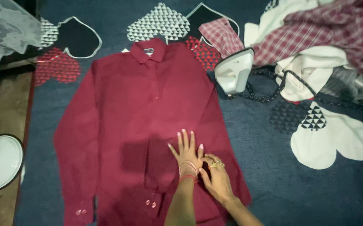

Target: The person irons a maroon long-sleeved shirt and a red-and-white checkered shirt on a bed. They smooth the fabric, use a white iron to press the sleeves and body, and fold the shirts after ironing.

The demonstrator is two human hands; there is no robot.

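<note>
Two hands rest low on a dark red shirt (148,125) spread front-up on a blue blanket (265,167) patterned with hearts. The left hand (186,152) lies flat, fingers spread, pressing the cloth and gripping nothing. The right hand (217,178) crosses just beside it, fingertips touching the left wrist and bangles; whether it pinches fabric cannot be told. An iron (234,71) stands on its heel near the shirt's shoulder, its cord (273,90) trailing toward a pile of clothes (324,42). A tug on that cord could probably tip the iron onto the sleeve; uneven pressing may set creases.
</note>
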